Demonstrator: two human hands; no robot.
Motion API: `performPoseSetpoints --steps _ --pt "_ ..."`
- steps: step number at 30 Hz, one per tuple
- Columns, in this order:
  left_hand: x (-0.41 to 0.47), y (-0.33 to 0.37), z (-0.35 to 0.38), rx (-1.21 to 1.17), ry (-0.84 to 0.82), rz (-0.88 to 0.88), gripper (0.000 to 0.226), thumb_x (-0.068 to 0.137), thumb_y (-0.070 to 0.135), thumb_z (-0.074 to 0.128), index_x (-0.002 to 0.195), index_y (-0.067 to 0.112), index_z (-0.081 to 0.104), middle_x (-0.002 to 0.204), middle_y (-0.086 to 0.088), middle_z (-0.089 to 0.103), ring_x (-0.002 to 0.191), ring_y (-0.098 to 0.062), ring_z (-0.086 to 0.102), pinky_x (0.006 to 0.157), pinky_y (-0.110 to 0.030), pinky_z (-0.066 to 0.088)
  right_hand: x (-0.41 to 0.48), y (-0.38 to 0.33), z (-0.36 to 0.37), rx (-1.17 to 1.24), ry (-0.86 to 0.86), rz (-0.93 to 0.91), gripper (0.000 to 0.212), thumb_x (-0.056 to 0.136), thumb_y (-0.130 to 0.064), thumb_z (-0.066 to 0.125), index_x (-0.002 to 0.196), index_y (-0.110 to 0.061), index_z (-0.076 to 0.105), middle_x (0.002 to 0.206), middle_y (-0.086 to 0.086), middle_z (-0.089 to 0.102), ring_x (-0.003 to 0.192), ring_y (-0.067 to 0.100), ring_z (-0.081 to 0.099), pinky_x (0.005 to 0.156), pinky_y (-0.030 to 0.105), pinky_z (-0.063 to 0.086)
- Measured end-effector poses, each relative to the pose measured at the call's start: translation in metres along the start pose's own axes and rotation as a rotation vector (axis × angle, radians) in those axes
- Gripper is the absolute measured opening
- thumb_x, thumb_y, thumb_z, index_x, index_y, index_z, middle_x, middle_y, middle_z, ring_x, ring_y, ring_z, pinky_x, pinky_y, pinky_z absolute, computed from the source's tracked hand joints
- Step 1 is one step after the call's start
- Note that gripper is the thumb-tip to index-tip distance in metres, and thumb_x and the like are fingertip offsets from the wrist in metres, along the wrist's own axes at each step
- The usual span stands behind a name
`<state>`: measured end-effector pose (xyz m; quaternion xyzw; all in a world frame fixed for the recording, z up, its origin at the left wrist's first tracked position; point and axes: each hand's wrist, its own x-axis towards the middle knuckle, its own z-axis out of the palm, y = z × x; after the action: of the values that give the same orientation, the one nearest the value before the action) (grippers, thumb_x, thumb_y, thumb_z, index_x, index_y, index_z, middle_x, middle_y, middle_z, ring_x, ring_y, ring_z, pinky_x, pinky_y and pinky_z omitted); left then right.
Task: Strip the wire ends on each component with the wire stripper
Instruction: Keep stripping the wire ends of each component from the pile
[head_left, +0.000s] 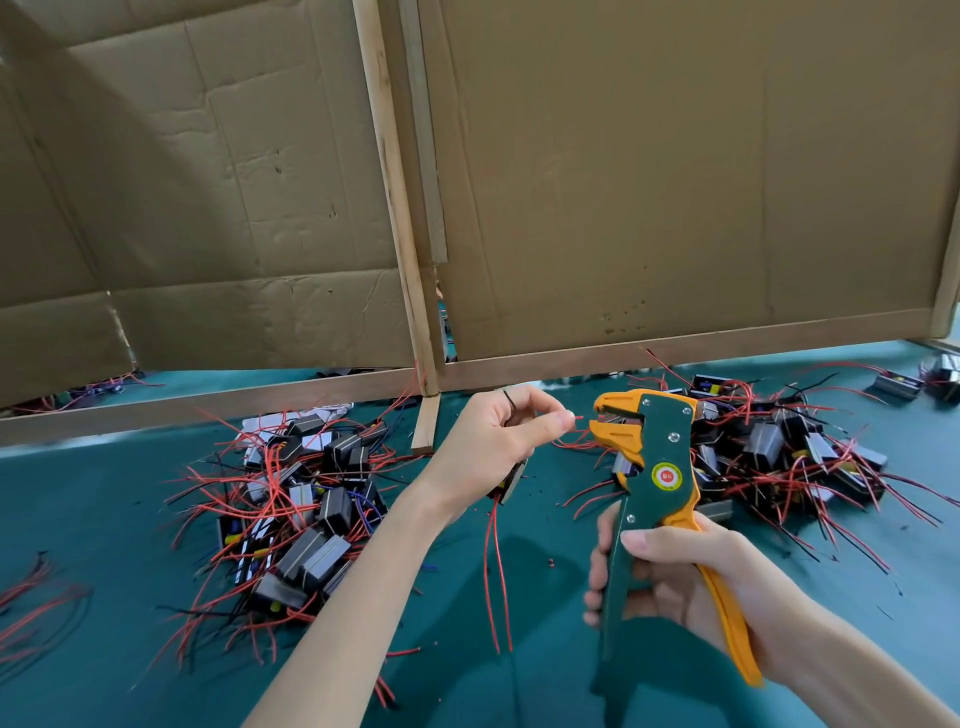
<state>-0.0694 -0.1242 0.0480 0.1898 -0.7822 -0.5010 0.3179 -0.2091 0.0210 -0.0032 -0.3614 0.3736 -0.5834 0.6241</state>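
Two hands at a teal-covered table (104, 519), one with a wire, one with the wire stripper (660, 467).

The table runs under cardboard panels (675, 182) held in a wooden frame (395, 197), which close off the room behind. A pile of black parts (306, 509) trailing red and black wires lies to the left, and another pile (779, 452) to the right. The left hand (488, 441) pinches a red wire end (574, 417) between thumb and forefinger, its other fingers curled round a part (511, 483) that is mostly hidden behind the palm. The right hand (691, 587) grips the stripper's handles and holds it upright, mouth just beside the wire end; whether they touch is too small to tell. Loose wires (31, 592) are cut off at the left edge, and more parts (898, 384) blur at the far right.
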Motion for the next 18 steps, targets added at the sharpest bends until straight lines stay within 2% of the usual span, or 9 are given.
performPoseSetpoints --steps 4,10,18 --pt "-0.0014 0.0034 0.0000 0.024 -0.018 -0.007 0.015 0.086 0.028 0.068 0.071 0.029 0.070 0.061 0.003 0.044 0.057 -0.009 0.034 0.058 -0.020 0.033 -0.0013 -0.0005 0.0018 -0.037 -0.018 0.004 0.027 0.057 -0.012 0.075 0.079 0.003 0.066 0.077 0.032 0.060 0.070 0.044 0.064 0.067 0.052 0.056" --pt "-0.0031 0.0055 -0.0032 0.004 -0.059 -0.045 0.015 0.083 0.029 0.067 0.068 0.029 0.070 0.052 0.014 0.040 0.049 -0.003 0.033 0.052 -0.012 0.032 -0.0019 0.0011 -0.0036 -0.096 -0.068 0.004 0.031 0.062 -0.014 0.082 0.083 0.001 0.066 0.079 0.032 0.060 0.074 0.044 0.063 0.072 0.054 0.054" --pt "-0.0041 0.0071 -0.0030 0.022 -0.066 -0.074 0.012 0.078 0.035 0.066 0.070 0.027 0.070 0.062 0.003 0.044 0.054 -0.008 0.034 0.061 -0.024 0.032 -0.0020 0.0008 -0.0036 -0.138 -0.068 0.003 0.042 0.056 -0.021 0.091 0.081 0.001 0.067 0.078 0.031 0.060 0.072 0.044 0.063 0.070 0.053 0.055"
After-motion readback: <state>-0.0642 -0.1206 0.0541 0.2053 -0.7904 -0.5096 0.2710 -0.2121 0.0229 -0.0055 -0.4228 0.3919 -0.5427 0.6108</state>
